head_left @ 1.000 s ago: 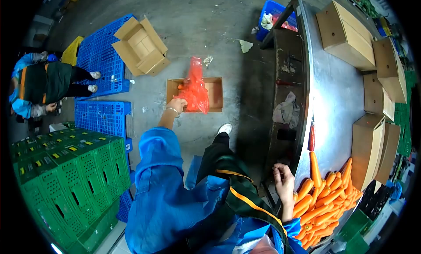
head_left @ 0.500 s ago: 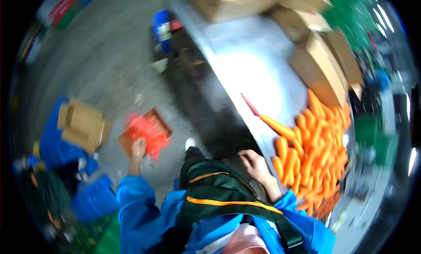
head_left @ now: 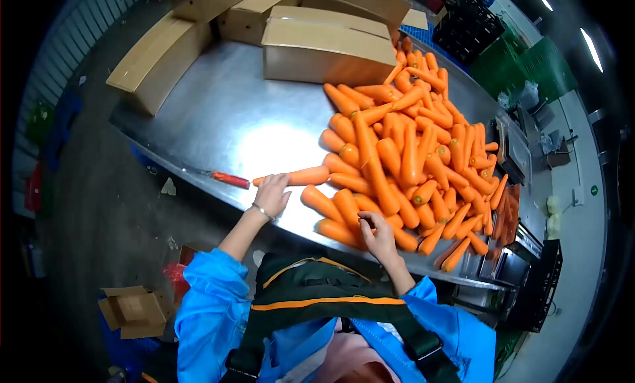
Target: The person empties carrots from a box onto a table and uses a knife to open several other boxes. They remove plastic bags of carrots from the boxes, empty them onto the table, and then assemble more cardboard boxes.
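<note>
My left hand [head_left: 272,196], with a bracelet at the wrist, reaches over the table's near edge. Its outstretched fingers rest at the thin end of a single carrot [head_left: 305,176] lying left of the pile. Just left of these fingers is a red-handled tool [head_left: 229,179] with a thin metal end, lying along the edge. My right hand [head_left: 379,237] hovers at the near side of the carrot pile [head_left: 423,158], fingers loosely curled and thumb apart, overlapping carrots in this view. No object shows in either palm.
Cardboard boxes [head_left: 331,45] stand along the far side of the metal table [head_left: 218,85]. On the floor at lower left lie an open cardboard box [head_left: 135,311] and some red plastic [head_left: 176,277]. Green crates [head_left: 546,69] and a black crate [head_left: 468,27] stand beyond the table.
My left hand has left the red plastic in the floor box and come up to the single carrot on the table. My right hand has moved over the near carrots; the view has turned toward the table.
</note>
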`<move>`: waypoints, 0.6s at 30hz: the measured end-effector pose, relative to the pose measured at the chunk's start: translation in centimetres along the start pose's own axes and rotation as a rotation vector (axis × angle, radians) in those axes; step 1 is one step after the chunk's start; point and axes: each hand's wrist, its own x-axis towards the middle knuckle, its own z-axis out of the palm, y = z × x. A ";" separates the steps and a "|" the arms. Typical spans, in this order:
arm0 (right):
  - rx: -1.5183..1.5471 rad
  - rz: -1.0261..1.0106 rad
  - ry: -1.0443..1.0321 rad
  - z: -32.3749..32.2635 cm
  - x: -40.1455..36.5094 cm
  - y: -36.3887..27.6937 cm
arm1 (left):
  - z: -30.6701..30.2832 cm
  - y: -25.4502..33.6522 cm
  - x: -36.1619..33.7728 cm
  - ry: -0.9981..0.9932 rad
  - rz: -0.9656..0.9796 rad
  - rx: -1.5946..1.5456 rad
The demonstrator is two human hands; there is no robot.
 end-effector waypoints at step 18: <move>-0.348 0.139 0.247 -12.4 10.9 6.6 | -2.3 13.4 21.1 -0.102 -0.089 -0.917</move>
